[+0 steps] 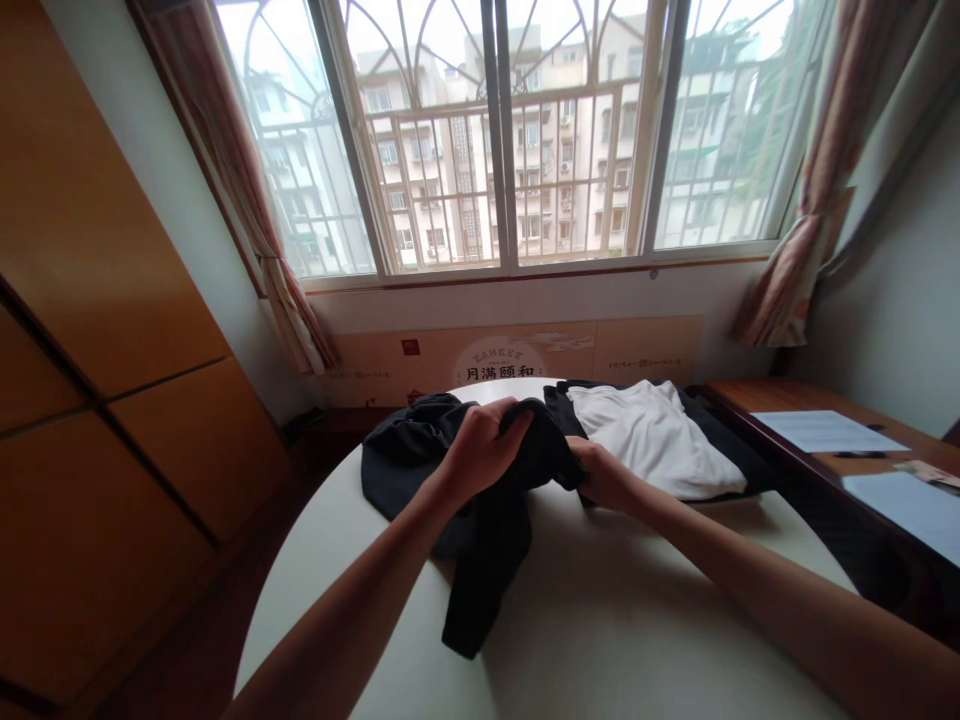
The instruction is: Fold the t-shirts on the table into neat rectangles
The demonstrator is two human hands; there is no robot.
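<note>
My left hand (480, 452) is shut on a fold of a crumpled black garment (484, 560), which lies bunched on a round white table (600, 630) and hangs in a long strip toward me. My right hand (604, 478) grips another edge of the same dark cloth, close to a white garment (652, 437). That white piece lies flat on a dark fabric layer (720, 425) at the table's far side. Between my hands, the black cloth is lifted and folded over, so I cannot see its shape.
A wooden desk (780, 398) with papers (825, 431) stands right of the table. Orange wardrobe doors (112, 400) fill the left side. A barred window (510, 130) with curtains (817, 220) and a printed wall panel (510, 360) lies beyond the table.
</note>
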